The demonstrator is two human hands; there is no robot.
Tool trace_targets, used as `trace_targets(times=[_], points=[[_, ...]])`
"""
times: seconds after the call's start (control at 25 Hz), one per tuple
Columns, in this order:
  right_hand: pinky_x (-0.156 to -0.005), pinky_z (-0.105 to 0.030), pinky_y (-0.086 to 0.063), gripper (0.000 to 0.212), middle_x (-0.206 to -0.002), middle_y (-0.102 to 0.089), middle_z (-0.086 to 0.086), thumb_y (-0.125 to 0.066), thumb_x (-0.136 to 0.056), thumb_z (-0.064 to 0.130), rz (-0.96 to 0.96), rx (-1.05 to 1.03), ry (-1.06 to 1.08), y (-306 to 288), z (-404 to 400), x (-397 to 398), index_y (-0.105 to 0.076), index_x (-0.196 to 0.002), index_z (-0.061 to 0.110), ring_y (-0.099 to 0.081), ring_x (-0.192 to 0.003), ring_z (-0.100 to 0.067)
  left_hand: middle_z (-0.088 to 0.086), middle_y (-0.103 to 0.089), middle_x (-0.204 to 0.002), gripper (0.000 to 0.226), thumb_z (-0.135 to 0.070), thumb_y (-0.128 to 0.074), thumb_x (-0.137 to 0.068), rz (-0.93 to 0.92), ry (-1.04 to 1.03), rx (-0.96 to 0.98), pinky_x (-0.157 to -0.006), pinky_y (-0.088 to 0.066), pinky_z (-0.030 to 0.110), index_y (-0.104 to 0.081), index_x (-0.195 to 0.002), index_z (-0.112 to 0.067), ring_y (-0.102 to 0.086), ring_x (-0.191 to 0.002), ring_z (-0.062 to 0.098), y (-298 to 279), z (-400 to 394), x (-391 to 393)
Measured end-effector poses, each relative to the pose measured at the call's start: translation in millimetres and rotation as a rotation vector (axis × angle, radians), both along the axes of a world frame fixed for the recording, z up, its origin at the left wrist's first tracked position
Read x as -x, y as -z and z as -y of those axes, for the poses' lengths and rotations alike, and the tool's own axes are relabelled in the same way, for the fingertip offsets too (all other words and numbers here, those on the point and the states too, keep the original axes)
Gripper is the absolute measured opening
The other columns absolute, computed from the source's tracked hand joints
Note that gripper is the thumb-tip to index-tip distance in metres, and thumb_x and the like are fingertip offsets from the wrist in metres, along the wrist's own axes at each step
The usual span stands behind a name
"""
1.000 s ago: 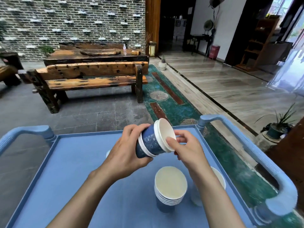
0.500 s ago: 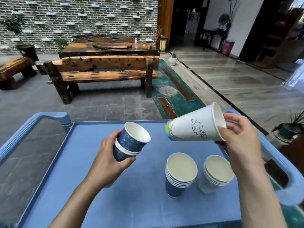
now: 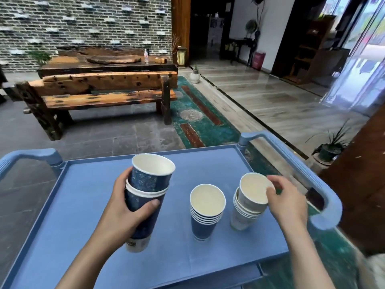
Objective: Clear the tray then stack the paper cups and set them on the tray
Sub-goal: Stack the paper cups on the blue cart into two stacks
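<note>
My left hand (image 3: 127, 213) grips a short stack of dark blue paper cups (image 3: 145, 190), held upright just above the blue tray (image 3: 87, 205) at its left middle. A second stack of blue cups (image 3: 205, 217) stands on the tray in the centre. To its right stands a stack of white cups (image 3: 242, 215). My right hand (image 3: 286, 202) holds the rim of a white cup (image 3: 251, 191) that sits tilted in the top of that white stack.
The tray is the top of a blue cart with raised handles at the left (image 3: 27, 156) and right (image 3: 320, 188). Beyond it are a wooden bench (image 3: 104, 94), a dark wooden table (image 3: 108, 63), a green rug (image 3: 200, 126) and a potted plant (image 3: 331, 147).
My right hand carried the white cup down and to the right into the top of the white stack. My left hand turned the blue stack upright and lowered it.
</note>
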State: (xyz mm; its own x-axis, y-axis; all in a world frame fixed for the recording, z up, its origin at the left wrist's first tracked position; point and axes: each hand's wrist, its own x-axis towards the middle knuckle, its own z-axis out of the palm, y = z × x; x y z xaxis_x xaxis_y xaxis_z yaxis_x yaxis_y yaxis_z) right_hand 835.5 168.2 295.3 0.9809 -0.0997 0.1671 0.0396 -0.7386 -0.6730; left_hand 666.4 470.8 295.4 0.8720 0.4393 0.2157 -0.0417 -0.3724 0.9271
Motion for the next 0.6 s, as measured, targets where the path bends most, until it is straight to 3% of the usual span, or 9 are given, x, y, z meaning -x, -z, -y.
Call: trace_targets(times=[0.16,0.2,0.28,0.36,0.4,0.48,0.6], points=[[-0.078,-0.040,-0.044,0.035,-0.123,-0.060,-0.009,-0.052,-0.090,0.037,-0.119,0.193,-0.045,11.4,-5.3,5.2,-0.059,-0.122,0.026,-0.058,-0.103,-0.032,-0.047,-0.042,-0.122,0.085,-0.049,-0.076,-0.059,-0.042,0.030,-0.082,-0.077,-0.040,0.003,-0.026,-0.125,-0.067,-0.045,-0.113,-0.018,-10.6,14.5,4.3],[-0.076,-0.038,-0.042,0.038,-0.121,-0.060,-0.007,-0.051,-0.088,0.044,-0.054,0.112,-0.026,4.7,-8.3,8.4,-0.059,-0.121,0.028,-0.058,-0.101,-0.028,-0.051,-0.038,-0.122,0.089,-0.052,-0.076,-0.057,-0.058,0.032,-0.124,-0.075,-0.039,0.001,-0.022,-0.126,-0.068,-0.044,-0.111,-0.021,-13.0,19.3,4.0],[-0.072,-0.033,-0.040,0.034,-0.109,-0.064,0.002,-0.053,-0.081,0.054,-0.023,-0.267,-0.092,-19.1,-26.0,19.5,-0.062,-0.107,0.034,-0.059,-0.086,-0.017,-0.055,-0.034,-0.118,0.093,-0.055,-0.076,-0.054,-0.080,0.047,-0.208,-0.072,-0.040,0.001,-0.017,-0.124,-0.071,-0.043,-0.107,-0.023,-18.4,30.5,2.3],[-0.059,-0.029,-0.043,0.036,-0.099,-0.066,0.011,-0.056,-0.071,0.061,-0.189,-0.574,-0.330,-42.7,-53.0,38.6,-0.062,-0.099,0.039,-0.058,-0.062,-0.010,-0.046,-0.041,-0.121,0.087,-0.054,-0.078,-0.054,-0.053,0.093,-0.272,-0.074,-0.041,0.004,-0.024,-0.122,-0.067,-0.047,-0.108,-0.017,-21.6,41.4,-2.0],[-0.053,-0.026,-0.042,0.034,-0.096,-0.065,0.013,-0.060,-0.070,0.057,-0.264,-0.599,-0.452,-47.1,-64.7,47.1,-0.062,-0.101,0.042,-0.056,-0.054,-0.009,-0.041,-0.044,-0.122,0.084,-0.053,-0.079,-0.055,-0.035,0.115,-0.292,-0.076,-0.042,0.006,-0.028,-0.122,-0.063,-0.049,-0.110,-0.013,-22.5,45.9,-4.4],[-0.052,-0.024,-0.043,0.036,-0.095,-0.064,0.013,-0.068,-0.074,0.033,-0.243,-0.523,-0.612,-47.2,-81.5,54.1,-0.061,-0.108,0.044,-0.055,-0.054,-0.011,-0.033,-0.047,-0.125,0.083,-0.053,-0.079,-0.057,-0.018,0.141,-0.327,-0.077,-0.045,0.012,-0.032,-0.125,-0.058,-0.050,-0.113,-0.008,-22.1,50.3,-7.7],[-0.052,-0.023,-0.043,0.045,-0.090,-0.066,0.007,-0.063,-0.072,0.007,-0.052,-0.535,-0.517,-54.0,-78.0,42.9,-0.067,-0.101,0.040,-0.057,-0.059,-0.012,-0.030,-0.050,-0.124,0.080,-0.049,-0.079,-0.058,-0.035,0.091,-0.302,-0.078,-0.047,0.018,-0.035,-0.124,-0.057,-0.052,-0.110,-0.008,-13.3,40.3,-5.5]])
